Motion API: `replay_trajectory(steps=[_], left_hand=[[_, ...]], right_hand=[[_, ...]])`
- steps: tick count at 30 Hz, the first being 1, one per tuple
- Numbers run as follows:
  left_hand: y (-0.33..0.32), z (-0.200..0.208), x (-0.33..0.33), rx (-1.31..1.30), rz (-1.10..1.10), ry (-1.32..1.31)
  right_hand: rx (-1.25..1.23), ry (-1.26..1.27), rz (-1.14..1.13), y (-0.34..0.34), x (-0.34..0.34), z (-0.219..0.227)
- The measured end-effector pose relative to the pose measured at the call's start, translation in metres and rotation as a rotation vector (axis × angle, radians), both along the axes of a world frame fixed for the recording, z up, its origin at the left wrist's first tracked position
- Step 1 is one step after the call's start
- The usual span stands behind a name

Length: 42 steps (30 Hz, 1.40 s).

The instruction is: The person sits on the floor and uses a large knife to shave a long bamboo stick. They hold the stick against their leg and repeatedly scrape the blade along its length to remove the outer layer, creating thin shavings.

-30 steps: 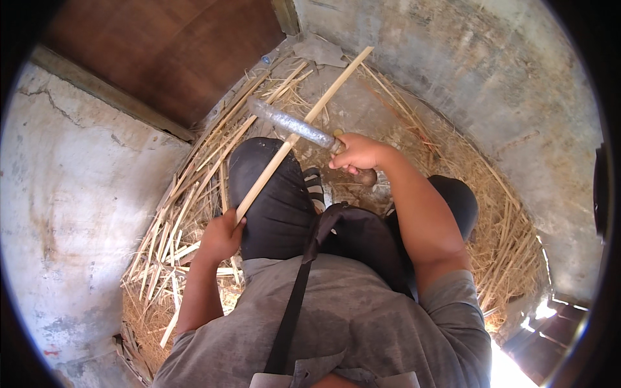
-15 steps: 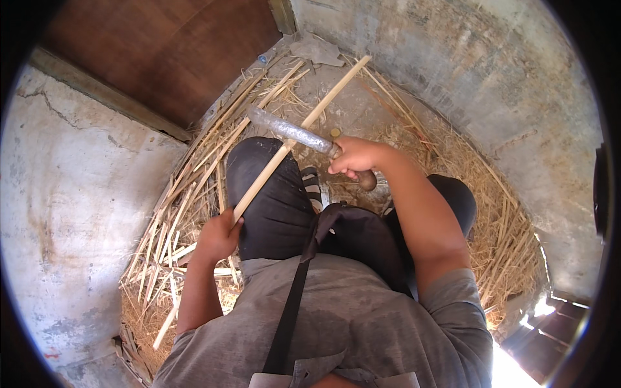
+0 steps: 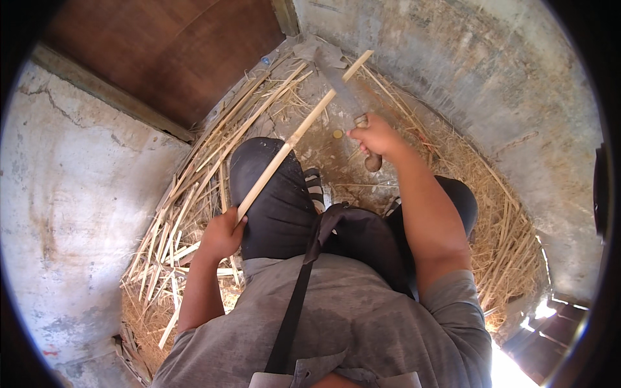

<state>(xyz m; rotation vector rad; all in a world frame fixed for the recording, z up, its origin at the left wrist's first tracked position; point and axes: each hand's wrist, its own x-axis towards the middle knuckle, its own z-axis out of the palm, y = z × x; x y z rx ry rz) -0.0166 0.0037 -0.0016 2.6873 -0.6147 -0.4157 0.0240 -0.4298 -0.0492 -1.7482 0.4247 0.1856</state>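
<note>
My left hand is closed around the near end of a long pale bamboo strip. The strip slants away to the upper right, passing over my left knee. In my right hand is the wooden handle of a machete; the handle's rounded end sticks out below my fist. Its blade, somewhat blurred, points to the upper left and crosses the strip near the far end. Whether the blade touches the strip I cannot tell.
Split strips lie piled along the left wall. Shavings cover the floor at the right. Stained walls and a brown wooden panel enclose the corner. A small yellowish disc lies on the floor.
My right hand has moved the machete away from me along the strip, from near my knee toward the far end. My left hand and the strip have barely moved.
</note>
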Motion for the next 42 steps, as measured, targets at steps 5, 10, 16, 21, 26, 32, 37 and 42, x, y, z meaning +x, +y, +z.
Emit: replay_trajectory(steps=[5, 10, 16, 21, 26, 32, 37, 42], left_hand=[[0.0, 0.007, -0.001, 0.004, -0.004, 0.008], [0.001, -0.002, -0.002, 0.011, 0.022, -0.02], [0.001, -0.001, -0.005, -0.031, 0.028, 0.0], [-0.001, 0.007, 0.004, 0.016, -0.024, 0.058], [0.01, 0.012, 0.015, -0.127, -0.016, 0.29], [0.018, 0.007, 0.025, -0.134, 0.028, 0.504], [0.007, 0.018, 0.026, -0.138, 0.031, 0.53], [0.015, 0.01, 0.027, -0.128, 0.058, 0.527]], right_hand=[[-0.148, 0.099, 0.507, 0.04, -0.013, 0.025], [-0.293, -0.049, 0.463, 0.039, -0.015, 0.034], [-0.596, -0.21, 0.263, -0.003, -0.01, 0.023], [-0.693, -0.204, 0.172, 0.01, -0.011, 0.006], [-0.76, -0.354, 0.501, 0.06, -0.017, 0.027], [-0.686, -0.211, 0.425, 0.039, -0.007, 0.019], [-0.702, -0.174, 0.079, -0.003, -0.005, -0.002], [-0.732, -0.235, 0.415, 0.041, -0.014, 0.024]])
